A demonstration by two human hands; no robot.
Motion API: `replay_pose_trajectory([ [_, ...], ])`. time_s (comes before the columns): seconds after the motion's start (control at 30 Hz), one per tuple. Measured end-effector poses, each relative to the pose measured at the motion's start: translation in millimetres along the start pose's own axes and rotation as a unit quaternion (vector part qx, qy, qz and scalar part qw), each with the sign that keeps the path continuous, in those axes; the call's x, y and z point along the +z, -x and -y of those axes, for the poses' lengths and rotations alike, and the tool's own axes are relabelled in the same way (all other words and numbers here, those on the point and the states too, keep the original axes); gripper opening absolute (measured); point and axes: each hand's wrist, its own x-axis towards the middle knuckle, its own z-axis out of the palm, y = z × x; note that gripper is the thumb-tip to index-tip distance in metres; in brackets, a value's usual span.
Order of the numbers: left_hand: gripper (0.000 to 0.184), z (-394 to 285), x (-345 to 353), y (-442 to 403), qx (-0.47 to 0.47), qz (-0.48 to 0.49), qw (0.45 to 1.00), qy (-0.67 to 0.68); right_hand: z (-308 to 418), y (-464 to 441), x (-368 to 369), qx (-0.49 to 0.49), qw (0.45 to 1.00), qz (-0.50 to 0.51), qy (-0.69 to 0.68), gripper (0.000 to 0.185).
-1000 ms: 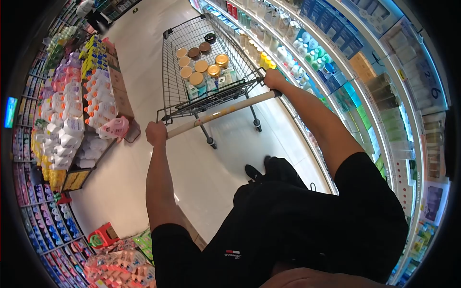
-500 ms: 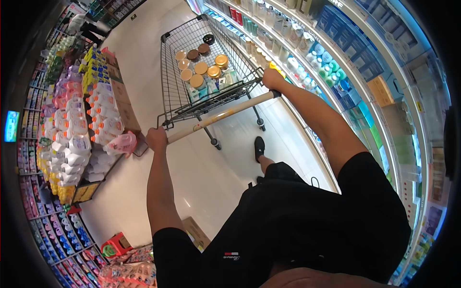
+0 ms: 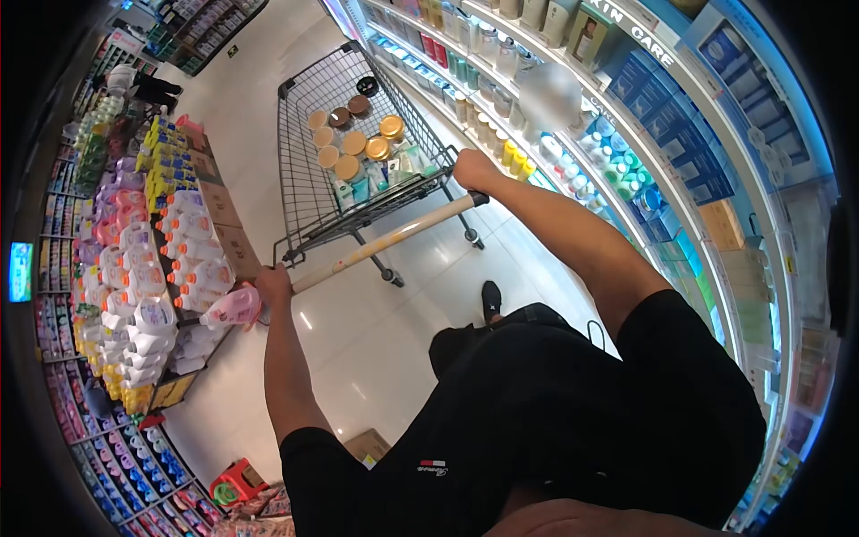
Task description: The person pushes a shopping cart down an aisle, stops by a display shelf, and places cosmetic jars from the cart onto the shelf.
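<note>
A wire shopping cart (image 3: 288,170) stands in front of me, with a pale handle bar (image 3: 385,243) across its near side. At the bar's left end my left hand (image 3: 274,284) is closed around it. My right hand (image 3: 476,172) grips the cart at the right end, where the bar meets the frame; its fingers are partly hidden. Inside the basket lie several round containers with gold lids (image 3: 391,125), tan lids (image 3: 354,143) and brown lids (image 3: 359,106). Nearer to me in the basket are pale green and white packages (image 3: 361,190).
Lit skin-care shelves (image 3: 573,143) run along the right. On the left stands a display of white bottles (image 3: 192,259) with a pink jug (image 3: 234,306) jutting from its corner. Another person (image 3: 148,87) is far left. Behind on the floor sits a cardboard box (image 3: 367,445).
The cart and both hands have shifted left and slightly down in the view, with both hands still on the cart. My legs have changed position. A blurred patch now shows before the right shelves.
</note>
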Motion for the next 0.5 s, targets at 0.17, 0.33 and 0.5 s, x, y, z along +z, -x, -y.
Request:
replay_pose_trajectory([
  [0.17, 0.043, -6.7, -2.7, -45.7, -0.017, 0.011, 1.0, -0.007, 27.3, -26.7, 5.5, 0.03, 0.999, -0.005, -0.037, 0.027],
  [0.33, 0.042, -15.6, -9.5, -90.5, -0.003, 0.012, 1.0, -0.018, 58.3, -36.3, 6.0, 0.033, 0.998, -0.002, -0.056, 0.029],
  [0.5, 0.042, -22.8, -26.7, -137.0, 0.023, -0.002, 1.0, 0.006, 92.9, -54.8, 28.7, 0.048, 0.995, 0.002, -0.084, 0.037],
])
